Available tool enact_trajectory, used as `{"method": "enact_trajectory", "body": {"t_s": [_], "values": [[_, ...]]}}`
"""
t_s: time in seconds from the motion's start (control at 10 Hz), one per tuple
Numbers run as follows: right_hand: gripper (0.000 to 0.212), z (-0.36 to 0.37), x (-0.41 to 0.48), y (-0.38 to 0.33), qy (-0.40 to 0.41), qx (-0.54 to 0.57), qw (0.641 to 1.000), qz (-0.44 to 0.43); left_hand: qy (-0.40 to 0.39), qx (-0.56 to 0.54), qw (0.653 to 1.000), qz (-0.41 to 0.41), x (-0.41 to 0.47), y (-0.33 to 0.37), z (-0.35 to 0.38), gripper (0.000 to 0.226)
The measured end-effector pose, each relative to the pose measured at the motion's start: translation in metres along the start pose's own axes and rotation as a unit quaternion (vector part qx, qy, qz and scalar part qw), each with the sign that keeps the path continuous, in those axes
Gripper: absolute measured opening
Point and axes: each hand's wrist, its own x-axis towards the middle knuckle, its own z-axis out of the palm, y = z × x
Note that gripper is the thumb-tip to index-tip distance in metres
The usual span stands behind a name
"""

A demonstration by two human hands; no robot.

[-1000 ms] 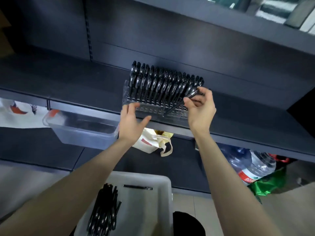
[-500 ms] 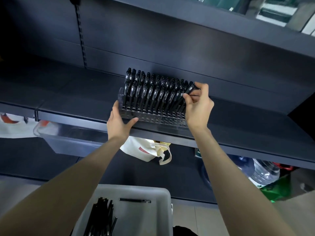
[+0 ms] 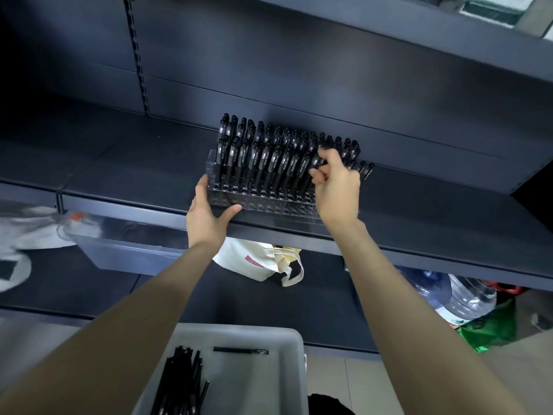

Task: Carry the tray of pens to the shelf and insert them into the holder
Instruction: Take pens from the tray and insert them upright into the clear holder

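Clear acrylic, that is the holder [image 3: 278, 208], sitting right at the front edge of the dark shelf [image 3: 434, 217] and packed with rows of black pens [image 3: 263, 151] standing tilted toward the back wall. The left hand [image 3: 206, 218] braces the holder's left end, fingers straight along its side wall and thumb stretched across the front edge, not curled round anything. The right hand [image 3: 336, 188] is over at the holder's right end, fingers curled, thumb and forefinger pinching one pen [image 3: 308, 172] whose lower end points down into the front row. A few pens lean out past that hand on the right.

Down below both forearms sits the grey tray [image 3: 269, 390], well apart from the holder; what carries it cannot be told. A bundle of black pens [image 3: 179, 381] lies along its left side and a single pen [image 3: 241, 351] lies crosswise near its far wall.

Under the shelf there is a cream cloth bag [image 3: 254, 262], a clear plastic bin [image 3: 119, 253] to the left, and water bottles [image 3: 469, 298] with a green bag [image 3: 490, 332] to the right.
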Motion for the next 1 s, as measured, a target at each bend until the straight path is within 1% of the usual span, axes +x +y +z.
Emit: {"method": "enact_trajectory", "body": {"t_s": [0.1,0.3,0.4,0.5,0.6,0.7,0.8,0.9,1.0], "values": [[0.031,0.002,-0.003,-0.003,-0.028,-0.02,0.999,0.019,-0.002,-0.001,1.0,-0.001,-0.001,0.001,0.0,0.084],[0.034,-0.001,-0.006,-0.008,-0.042,-0.026,0.998,0.046,-0.01,0.006,1.0,-0.006,-0.001,0.001,-0.001,0.087],[0.039,-0.003,-0.01,-0.011,-0.049,-0.031,0.997,0.057,-0.031,0.02,0.999,-0.023,-0.002,0.003,-0.004,0.094],[0.039,-0.006,-0.021,-0.012,-0.032,-0.021,0.997,0.063,-0.036,0.017,0.999,-0.028,-0.007,0.003,-0.011,0.094],[0.037,-0.006,-0.04,-0.014,-0.033,0.0,0.997,0.075,-0.015,0.044,0.999,-0.014,-0.026,0.0,-0.023,0.083],[0.035,0.003,-0.071,-0.018,-0.047,0.023,0.994,0.099,-0.011,0.101,0.995,0.023,-0.056,-0.019,-0.041,0.071],[0.033,0.02,-0.116,-0.019,-0.075,0.048,0.988,0.129,-0.04,0.153,0.987,0.002,-0.091,-0.051,-0.06,0.062],[0.03,0.041,-0.172,-0.019,-0.117,0.056,0.978,0.161,-0.087,0.205,0.973,-0.061,-0.131,-0.089,-0.078,0.06],[0.027,0.067,-0.233,-0.016,-0.182,0.078,0.958,0.208,-0.129,0.255,0.951,-0.118,-0.166,-0.129,-0.093,0.064]]}}
